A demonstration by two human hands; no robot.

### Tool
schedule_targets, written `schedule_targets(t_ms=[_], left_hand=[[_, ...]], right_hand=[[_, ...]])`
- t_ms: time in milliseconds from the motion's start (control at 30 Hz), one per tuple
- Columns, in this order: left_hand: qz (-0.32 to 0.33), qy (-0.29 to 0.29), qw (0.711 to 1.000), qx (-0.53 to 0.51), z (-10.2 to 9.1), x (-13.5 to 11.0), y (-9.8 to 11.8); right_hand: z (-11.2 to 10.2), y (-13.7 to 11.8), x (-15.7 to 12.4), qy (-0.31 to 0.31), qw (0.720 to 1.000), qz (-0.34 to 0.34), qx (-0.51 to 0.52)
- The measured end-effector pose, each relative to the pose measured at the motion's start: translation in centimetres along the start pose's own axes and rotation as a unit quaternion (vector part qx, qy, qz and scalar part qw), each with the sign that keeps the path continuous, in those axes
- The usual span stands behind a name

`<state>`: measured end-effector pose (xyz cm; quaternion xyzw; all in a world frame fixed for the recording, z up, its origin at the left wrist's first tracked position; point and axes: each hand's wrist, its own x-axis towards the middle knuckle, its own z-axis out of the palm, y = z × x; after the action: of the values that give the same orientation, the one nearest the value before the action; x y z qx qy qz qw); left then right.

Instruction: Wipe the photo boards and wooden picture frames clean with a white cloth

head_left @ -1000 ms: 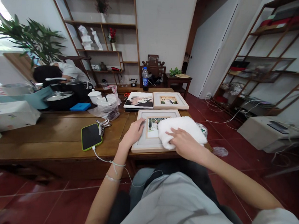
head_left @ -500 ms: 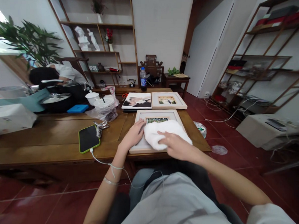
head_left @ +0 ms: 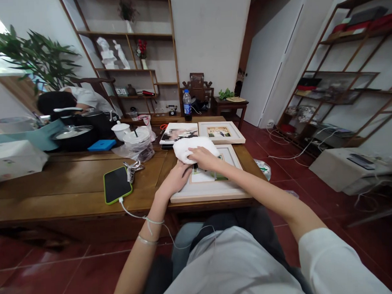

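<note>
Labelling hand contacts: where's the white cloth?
In the head view, the white cloth is under the right hand, over the nearest picture frame's far-left part, beside the left hand.

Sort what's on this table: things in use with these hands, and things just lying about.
In use:
- White cloth, under the right hand
- Near picture frame, left hand at its left side

Lying about:
- Phone
- Blue box
- Bottle
- White lidded pot
- Back frame, possibly related
</note>
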<state>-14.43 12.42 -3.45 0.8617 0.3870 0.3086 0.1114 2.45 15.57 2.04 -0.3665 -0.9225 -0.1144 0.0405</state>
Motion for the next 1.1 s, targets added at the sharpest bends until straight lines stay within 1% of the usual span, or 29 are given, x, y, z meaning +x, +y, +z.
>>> schedule_targets(t_ms=[100,233,400,500,567,633,700,767,800,900,967,1100], left_hand=[[0.006,-0.001,1.0,-0.004,0.1,0.1,-0.2],[-0.009,0.002,1.0,0.003,0.6,0.0,-0.7],[-0.017,-0.002,1.0,0.009,0.6,0.0,-0.8],[-0.02,0.002,1.0,0.009,0.6,0.0,-0.7],[-0.02,0.0,1.0,0.01,0.6,0.0,-0.7],[-0.018,-0.002,1.0,0.012,0.6,0.0,-0.7],[-0.018,-0.002,1.0,0.015,0.6,0.0,-0.7],[-0.02,0.001,1.0,0.017,0.6,0.0,-0.7],[-0.022,0.004,1.0,0.018,0.6,0.0,-0.7],[-0.03,0.01,0.999,0.021,0.6,-0.1,-0.8],[-0.034,0.008,0.999,0.024,0.7,-0.1,-0.9],[-0.035,0.005,0.999,0.036,0.8,-0.1,-1.0]], right_hand=[[-0.5,0.8,-1.2,-0.018,0.999,0.024,0.02],[-1.7,2.7,-4.2,-0.047,0.996,0.069,0.011],[-2.9,4.5,-8.5,-0.089,0.983,0.157,-0.015],[-3.7,5.2,-10.3,-0.105,0.974,0.201,-0.027],[-4.2,5.7,-10.8,-0.086,0.969,0.228,-0.042],[-4.5,6.3,-10.8,-0.04,0.96,0.267,-0.078],[-4.6,6.8,-10.5,0.012,0.95,0.288,-0.119],[-4.2,7.1,-10.0,0.04,0.953,0.266,-0.138],[-3.9,7.1,-9.7,0.038,0.959,0.245,-0.135],[-2.7,6.5,-8.8,-0.017,0.975,0.198,-0.097],[-2.1,6.0,-8.2,-0.045,0.979,0.183,-0.078],[-1.7,5.3,-7.8,-0.053,0.979,0.178,-0.088]])
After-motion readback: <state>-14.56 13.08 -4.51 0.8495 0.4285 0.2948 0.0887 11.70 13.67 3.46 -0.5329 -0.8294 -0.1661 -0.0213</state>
